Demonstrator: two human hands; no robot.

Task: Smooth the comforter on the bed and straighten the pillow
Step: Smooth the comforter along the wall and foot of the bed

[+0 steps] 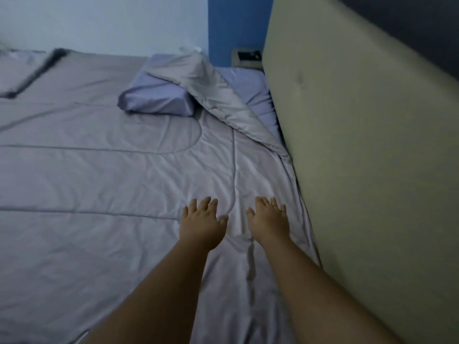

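Hands flat on comforter (99, 170): left hand (202, 220) and right hand (269, 220) side by side, palms down, fingers spread and straight, pinching nothing. Comforter covers the bed, wrinkled around the hands, its corner folded back near the headboard (360, 157), exposing the sheet (250, 83). Pillow (156, 98) lies skewed on top of the comforter, partly under that folded corner, well apart from both hands.

Your one camera sits on your head, looking forward and down across the comforter (99, 182), headboard (360, 145) close at right.
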